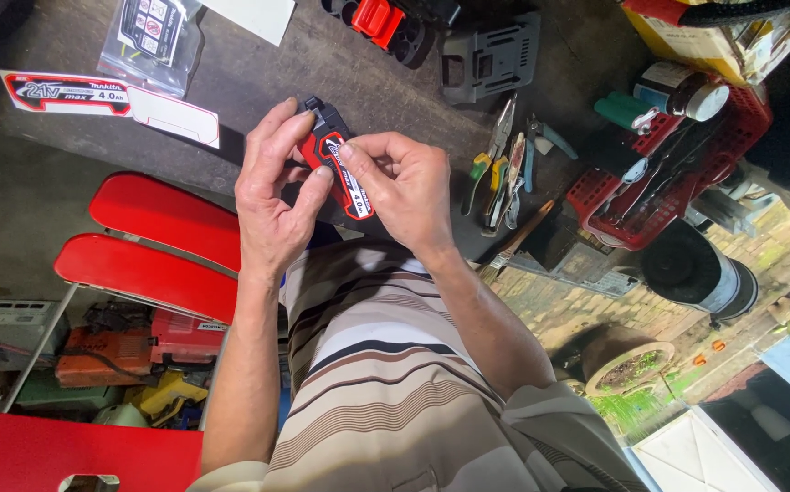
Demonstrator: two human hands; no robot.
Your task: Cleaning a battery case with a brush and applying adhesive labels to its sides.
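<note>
**Both hands on the battery pack**

We hold a small black plastic battery pack with a red sticker [336, 164] up in the air, just above the dark grey bench [258, 82]. Our left hand [272, 196] grips its left side, fingers closed on it. Our right hand [404, 187] pinches the sticker from the right. The pack's long side runs slanting from top left to bottom right. Farther off lie pliers with coloured handles [497, 169].
</note>
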